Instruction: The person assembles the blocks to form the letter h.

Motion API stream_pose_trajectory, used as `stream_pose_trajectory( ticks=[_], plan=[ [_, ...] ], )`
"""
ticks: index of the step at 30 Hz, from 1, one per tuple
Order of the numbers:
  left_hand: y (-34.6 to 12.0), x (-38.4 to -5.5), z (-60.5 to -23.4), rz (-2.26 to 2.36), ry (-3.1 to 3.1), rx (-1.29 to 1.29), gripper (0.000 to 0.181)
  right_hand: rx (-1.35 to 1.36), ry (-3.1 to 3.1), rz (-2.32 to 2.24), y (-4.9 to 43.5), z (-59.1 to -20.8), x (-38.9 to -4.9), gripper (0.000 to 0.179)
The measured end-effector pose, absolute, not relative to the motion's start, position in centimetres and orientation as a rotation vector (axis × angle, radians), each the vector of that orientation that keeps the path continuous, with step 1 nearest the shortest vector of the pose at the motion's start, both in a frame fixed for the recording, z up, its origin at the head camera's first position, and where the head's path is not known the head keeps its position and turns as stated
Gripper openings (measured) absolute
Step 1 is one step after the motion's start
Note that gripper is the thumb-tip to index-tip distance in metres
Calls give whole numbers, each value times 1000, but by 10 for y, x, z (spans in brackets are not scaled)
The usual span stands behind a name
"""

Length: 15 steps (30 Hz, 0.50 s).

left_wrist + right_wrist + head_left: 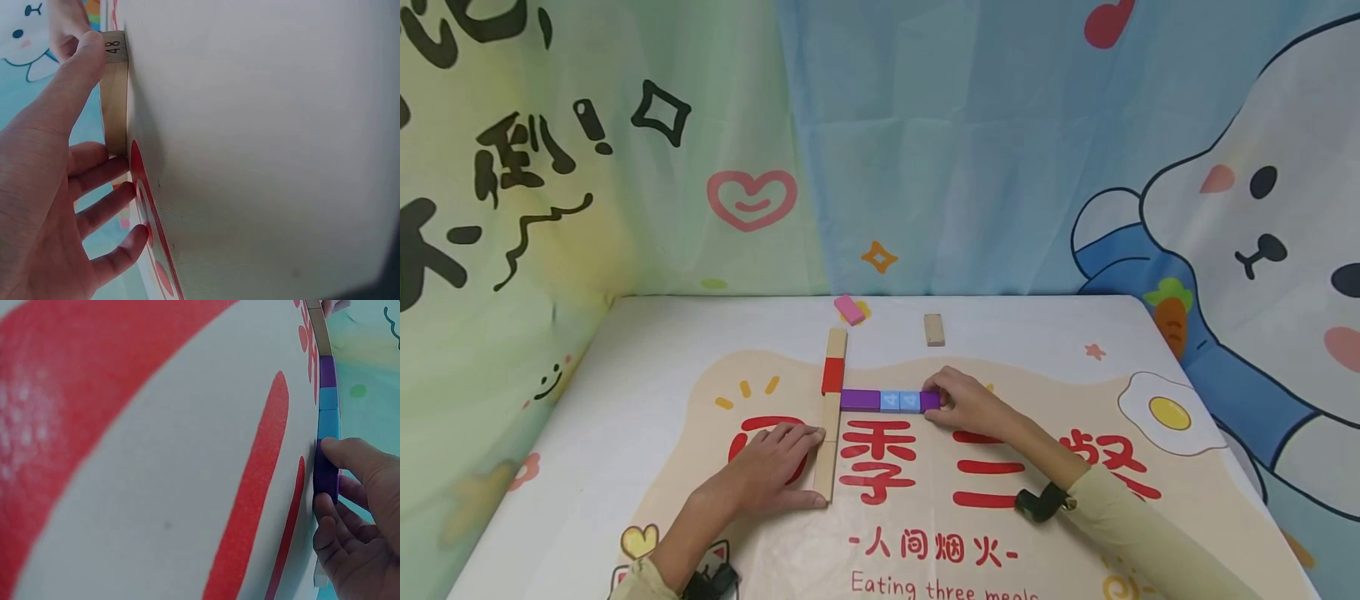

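Observation:
A column of wooden blocks (825,471) with one red block (832,375) runs away from me. From its right side extends a row: a purple block (860,401), two light blue blocks (899,402) and another purple block (325,469) at the right end. My right hand (958,397) pinches that end block between thumb and fingers, against the light blue one. Mostly straight fingers of my left hand (775,468) touch the column's left side, its thumb at the near end. In the left wrist view, the wooden block (114,106) there shows printed "48".
Toward the back of the table (1015,329) lie a pink block (850,310) and a loose wooden block (934,330). A printed curtain (940,167) hangs behind the table. Red characters and a fried egg are printed on the tabletop.

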State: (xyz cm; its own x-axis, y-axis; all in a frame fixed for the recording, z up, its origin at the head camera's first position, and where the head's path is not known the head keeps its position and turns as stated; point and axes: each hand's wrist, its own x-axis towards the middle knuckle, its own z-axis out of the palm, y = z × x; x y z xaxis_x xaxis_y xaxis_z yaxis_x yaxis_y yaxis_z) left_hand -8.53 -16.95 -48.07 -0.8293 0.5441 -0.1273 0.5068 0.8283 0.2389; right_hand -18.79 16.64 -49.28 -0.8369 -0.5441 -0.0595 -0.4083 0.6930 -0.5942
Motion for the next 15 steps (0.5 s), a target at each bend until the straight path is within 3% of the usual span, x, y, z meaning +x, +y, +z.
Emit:
stream_pose_trajectory(
  ticks=[8, 15],
  plan=[
    [-171, -85, -481, 278, 2845, 846, 89, -767, 2752, -740, 165, -483, -189, 52],
    [-171, -85, -481, 297, 2835, 823, 90, -723, 2764, -768, 164, -472, -202, 54]
  ],
)
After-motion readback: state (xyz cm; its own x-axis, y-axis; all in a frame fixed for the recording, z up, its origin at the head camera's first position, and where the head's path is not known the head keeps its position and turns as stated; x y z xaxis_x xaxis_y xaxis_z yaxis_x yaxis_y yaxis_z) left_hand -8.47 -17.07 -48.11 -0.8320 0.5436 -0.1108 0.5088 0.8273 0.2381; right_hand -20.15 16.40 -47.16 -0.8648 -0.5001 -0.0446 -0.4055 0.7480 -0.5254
